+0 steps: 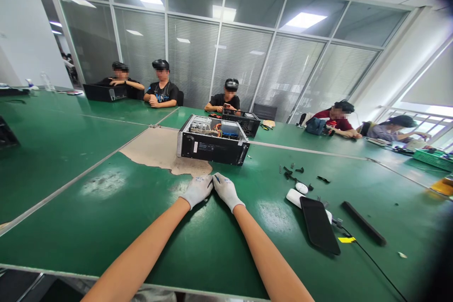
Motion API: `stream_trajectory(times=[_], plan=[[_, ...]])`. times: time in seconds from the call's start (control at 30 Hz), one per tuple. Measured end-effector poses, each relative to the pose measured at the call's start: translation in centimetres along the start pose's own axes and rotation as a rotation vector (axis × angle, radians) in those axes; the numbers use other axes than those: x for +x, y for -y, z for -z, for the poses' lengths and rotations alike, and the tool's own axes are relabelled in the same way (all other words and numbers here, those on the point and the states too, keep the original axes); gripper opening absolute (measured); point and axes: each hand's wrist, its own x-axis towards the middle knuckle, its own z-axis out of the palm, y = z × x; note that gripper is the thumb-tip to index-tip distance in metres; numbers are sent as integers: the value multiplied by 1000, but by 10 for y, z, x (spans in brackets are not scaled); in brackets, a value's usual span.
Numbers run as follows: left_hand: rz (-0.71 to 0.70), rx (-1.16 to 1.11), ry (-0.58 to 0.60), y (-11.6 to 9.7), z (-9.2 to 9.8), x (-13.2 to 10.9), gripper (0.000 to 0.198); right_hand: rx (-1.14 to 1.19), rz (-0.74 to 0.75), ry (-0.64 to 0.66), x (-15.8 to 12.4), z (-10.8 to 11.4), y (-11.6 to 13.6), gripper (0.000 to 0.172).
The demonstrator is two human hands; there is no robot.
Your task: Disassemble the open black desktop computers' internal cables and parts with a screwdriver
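Hands: left hand (197,189) and right hand (226,192) touched.
Fingers: ours pinched shut on a small dark piece (216,178).
Care: we judged holding low safest.

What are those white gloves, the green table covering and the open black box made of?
White gloves on the left hand and right hand: probably knitted fabric, matte and snug. Green table covering: likely a rubber or vinyl mat, faintly glossy, worn through to a beige patch. Open black box: seemingly painted sheet metal, with thin straight walls.
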Motion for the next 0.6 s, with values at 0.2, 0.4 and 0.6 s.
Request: stream_trajectory(times=[0.2, 0.4, 0.6], plan=[[0, -1, -14, 0, -1, 0, 32, 26, -18, -8, 0, 1, 1, 28], [-1, 1, -8, 0, -2, -1, 33, 32, -13, -23, 0, 0, 0, 25], [2, 8, -2, 1, -3, 0, 34, 30, -29, -12, 0, -1, -1, 28]])
